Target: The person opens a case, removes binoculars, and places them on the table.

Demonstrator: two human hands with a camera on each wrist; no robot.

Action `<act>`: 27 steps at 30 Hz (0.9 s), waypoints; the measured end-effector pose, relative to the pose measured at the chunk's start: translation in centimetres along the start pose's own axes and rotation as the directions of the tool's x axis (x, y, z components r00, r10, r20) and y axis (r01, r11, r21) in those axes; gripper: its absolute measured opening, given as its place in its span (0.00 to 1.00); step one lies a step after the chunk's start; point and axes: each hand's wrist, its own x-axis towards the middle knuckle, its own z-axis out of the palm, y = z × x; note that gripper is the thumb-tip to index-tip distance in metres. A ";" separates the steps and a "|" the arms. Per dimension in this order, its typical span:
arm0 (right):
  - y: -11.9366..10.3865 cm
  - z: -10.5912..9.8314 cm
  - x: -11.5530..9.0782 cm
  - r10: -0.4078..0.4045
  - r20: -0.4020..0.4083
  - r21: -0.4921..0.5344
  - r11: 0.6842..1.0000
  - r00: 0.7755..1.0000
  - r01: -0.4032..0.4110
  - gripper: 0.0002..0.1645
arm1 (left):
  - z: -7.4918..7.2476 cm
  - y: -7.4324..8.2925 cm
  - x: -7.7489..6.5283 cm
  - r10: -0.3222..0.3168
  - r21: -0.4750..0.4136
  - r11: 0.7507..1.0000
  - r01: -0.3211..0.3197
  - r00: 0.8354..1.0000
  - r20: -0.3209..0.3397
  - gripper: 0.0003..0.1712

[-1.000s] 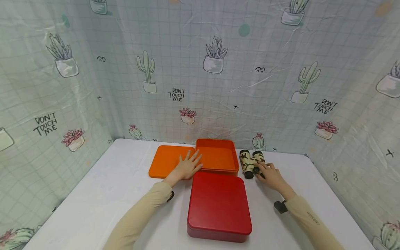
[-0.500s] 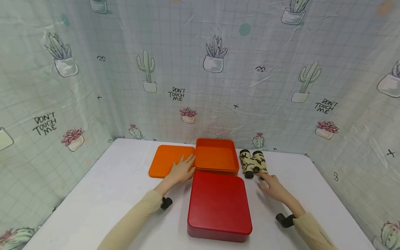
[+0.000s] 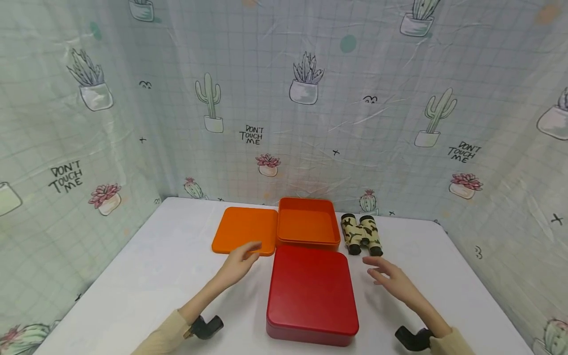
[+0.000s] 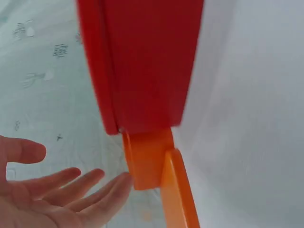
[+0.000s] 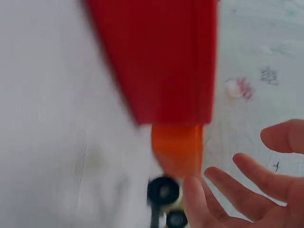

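A closed red box (image 3: 312,291) lies at the middle front of the table. Behind it stands an open orange box (image 3: 308,224), with its flat orange lid (image 3: 245,228) to the left. Camouflage binoculars (image 3: 361,235) lie right of the orange box. My left hand (image 3: 236,265) holds nothing, its fingertips over the lid's near edge in the head view. Holding nothing either, my right hand (image 3: 396,282) is just in front of the binoculars, its fingers relaxed. The left wrist view shows the red box (image 4: 147,61) beyond the spread left fingers.
The white table (image 3: 146,276) is enclosed by a cactus-printed curtain (image 3: 284,113) at the back and both sides. A black wrist camera (image 3: 207,327) hangs under the left forearm, and another black camera (image 3: 413,338) under the right one.
Both hands have drawn back toward the front, the left away from the orange box and lid, the right off the binoculars. The boxes, lid and binoculars stay in place.
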 end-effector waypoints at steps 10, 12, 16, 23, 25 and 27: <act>-1.6 0.1 -1.6 0.143 0.304 0.501 0.817 0.942 -0.286 0.37 | -0.6 0.4 -2.4 -0.197 -0.492 0.788 0.370 0.909 0.368 0.32; -1.6 0.3 -1.6 0.172 0.352 0.579 0.732 0.920 -0.359 0.39 | -0.3 0.3 -2.7 -0.209 -0.537 0.729 0.425 0.885 0.416 0.33; -1.7 0.9 -1.7 0.224 0.412 0.694 0.551 0.883 -0.464 0.44 | -0.1 0.2 -3.4 -0.242 -0.628 0.598 0.498 0.859 0.451 0.34; -1.9 1.6 -2.1 0.268 0.440 0.776 0.367 0.857 -0.513 0.44 | 0.1 0.4 -4.2 -0.272 -0.707 0.408 0.578 0.816 0.510 0.32; -2.0 1.7 -2.2 0.276 0.447 0.784 0.337 0.851 -0.521 0.44 | 0.0 0.5 -4.3 -0.268 -0.711 0.380 0.591 0.806 0.527 0.32; -2.0 1.8 -2.3 0.275 0.456 0.793 0.306 0.847 -0.526 0.44 | 0.0 0.6 -4.3 -0.263 -0.715 0.361 0.599 0.801 0.538 0.32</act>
